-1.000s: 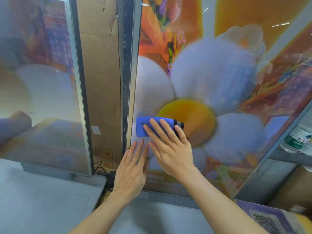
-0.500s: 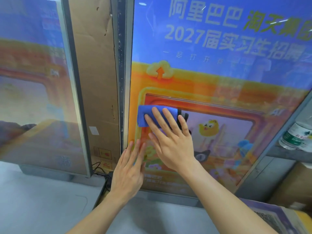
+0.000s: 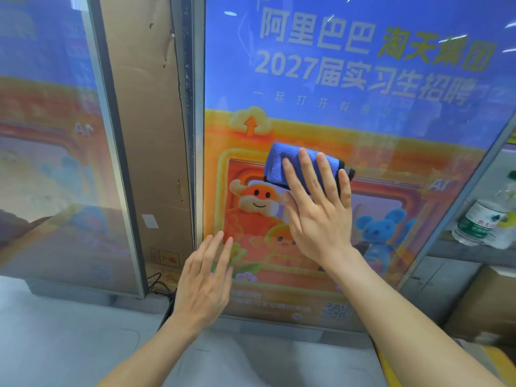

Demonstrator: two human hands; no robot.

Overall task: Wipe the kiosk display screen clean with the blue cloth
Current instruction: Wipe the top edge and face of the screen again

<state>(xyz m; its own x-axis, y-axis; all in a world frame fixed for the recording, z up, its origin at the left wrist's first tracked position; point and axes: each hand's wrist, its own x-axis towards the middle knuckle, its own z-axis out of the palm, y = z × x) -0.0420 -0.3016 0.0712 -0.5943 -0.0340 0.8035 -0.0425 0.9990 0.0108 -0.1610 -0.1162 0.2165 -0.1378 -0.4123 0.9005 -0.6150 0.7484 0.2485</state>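
Observation:
The kiosk display screen (image 3: 349, 88) fills the right half of the head view and shows a blue and orange poster with cartoon animals. A folded blue cloth (image 3: 279, 164) with a dark edge lies flat against the glass at mid-height. My right hand (image 3: 318, 213) presses the cloth to the screen with straight, spread fingers. My left hand (image 3: 205, 277) rests flat on the lower left part of the screen, fingers straight, beside its left frame.
A second display (image 3: 55, 163) stands at the left, with brown cardboard (image 3: 145, 121) in the gap between the two. Black cables (image 3: 159, 280) lie at the cardboard's foot. A plastic water bottle (image 3: 485, 219) sits on a shelf at the right. Grey floor lies below.
My right hand has slid the cloth to the right across the screen, away from the left frame. The picture on the screen changed from a flower to the blue poster. My left hand stayed put.

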